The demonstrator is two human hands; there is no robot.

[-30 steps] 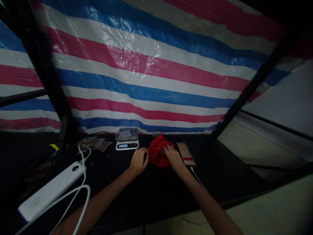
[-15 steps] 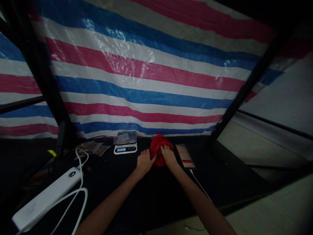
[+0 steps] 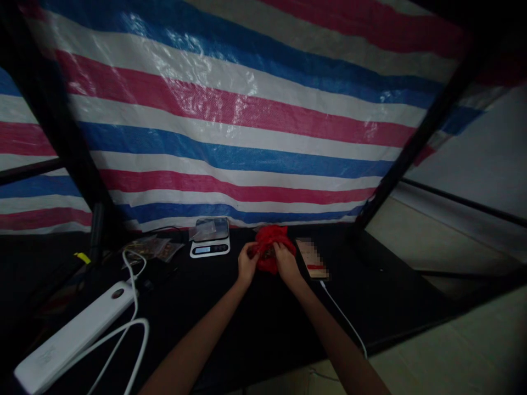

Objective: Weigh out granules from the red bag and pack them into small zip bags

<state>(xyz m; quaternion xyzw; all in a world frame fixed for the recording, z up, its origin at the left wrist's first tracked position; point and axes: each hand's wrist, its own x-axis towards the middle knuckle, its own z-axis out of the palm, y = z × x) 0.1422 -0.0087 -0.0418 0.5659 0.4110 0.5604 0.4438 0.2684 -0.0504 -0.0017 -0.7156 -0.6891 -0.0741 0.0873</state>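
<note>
A crumpled red plastic bag (image 3: pixel 267 235) rests on the black tabletop, its mouth facing me. Small dark bits show inside, too dim to name. At the bag's left edge, my left hand (image 3: pixel 247 264) is closed with thumb and fingers pinching the plastic. Bent fingers of my right hand (image 3: pixel 287 264) grip the bag's right side near the mouth; their tips are partly hidden in the folds. Just left of the bag stands a white digital scale (image 3: pixel 209 248) with a small clear bag (image 3: pixel 202 229) on its plate. A phone (image 3: pixel 312 259) lies to the right, plugged into a white cable.
Clear packets (image 3: pixel 168 249) of small items lie at the back left. A white power strip (image 3: pixel 76 334) with looping white cables (image 3: pixel 142 334) takes up the left front. Behind the table hangs a striped plastic sheet (image 3: pixel 247 120), between black frame posts (image 3: pixel 411 148).
My left hand has shifted up and right, its fingers now curled onto the bag's left edge. The bag's folds have changed shape and its mouth looks wider. The view has tilted slightly.
</note>
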